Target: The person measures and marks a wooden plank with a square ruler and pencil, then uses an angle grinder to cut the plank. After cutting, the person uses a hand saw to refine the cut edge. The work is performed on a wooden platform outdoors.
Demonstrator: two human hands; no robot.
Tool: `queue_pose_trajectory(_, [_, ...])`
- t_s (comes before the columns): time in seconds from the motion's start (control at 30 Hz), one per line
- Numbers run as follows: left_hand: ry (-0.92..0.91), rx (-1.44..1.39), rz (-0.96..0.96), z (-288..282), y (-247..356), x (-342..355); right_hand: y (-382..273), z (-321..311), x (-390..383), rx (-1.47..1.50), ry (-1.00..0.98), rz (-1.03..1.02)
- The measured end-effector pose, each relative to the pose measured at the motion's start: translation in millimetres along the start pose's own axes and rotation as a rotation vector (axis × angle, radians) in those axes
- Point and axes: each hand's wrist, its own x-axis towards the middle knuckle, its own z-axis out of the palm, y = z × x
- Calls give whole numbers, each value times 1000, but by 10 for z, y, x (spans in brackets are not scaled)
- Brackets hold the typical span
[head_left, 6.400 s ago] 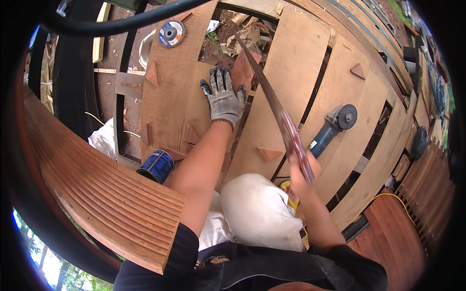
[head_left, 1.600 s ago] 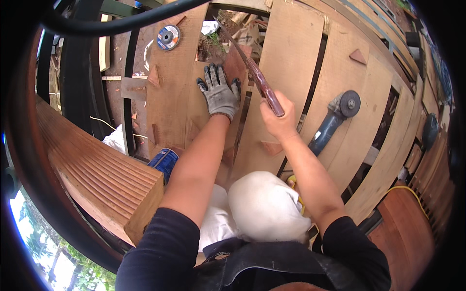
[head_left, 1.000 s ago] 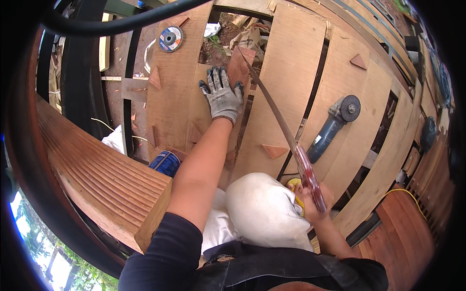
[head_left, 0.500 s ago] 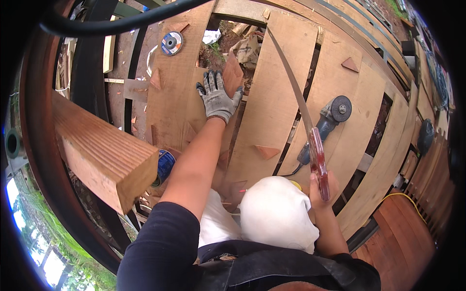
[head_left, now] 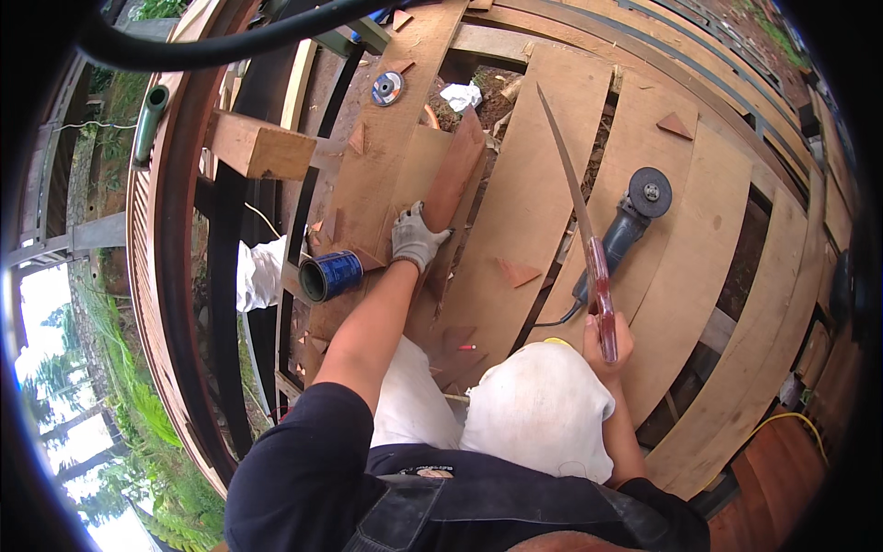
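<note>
My left hand [head_left: 419, 243], in a grey glove, is closed over a narrow reddish wooden board [head_left: 456, 166], with the fingers on one side and the thumb on the other. The board's pointed end reaches away from me over a paler plank. In my bare right hand [head_left: 609, 346] is a handsaw [head_left: 599, 276], gripped by its glossy red-brown handle. Its long, tapering blade points up and away, with the tip toward the far planks. Right of the saw, an angle grinder [head_left: 629, 225] lies on the planks with its disc facing up.
Wide planks [head_left: 524, 184] with gaps between them form the work surface. A blue can [head_left: 329, 276] lies on its side by my left forearm. A grinding disc [head_left: 387, 88] and triangular offcuts [head_left: 519, 272] are scattered about. A thick beam [head_left: 262, 147] juts in at left.
My left hand has drawn back toward me along the board, and its spread fingers have curled in. More of the board shows. The view has swung left; the saw stays in my right hand.
</note>
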Motion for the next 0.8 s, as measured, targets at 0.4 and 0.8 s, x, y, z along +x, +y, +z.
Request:
queue_pose_trajectory(0.4, [342, -510, 8, -1009, 355, 676, 41, 1, -128, 189, -101, 244])
queue_pose_trajectory(0.8, [821, -1514, -678, -641, -810, 556, -5, 141, -139, 190, -171, 193])
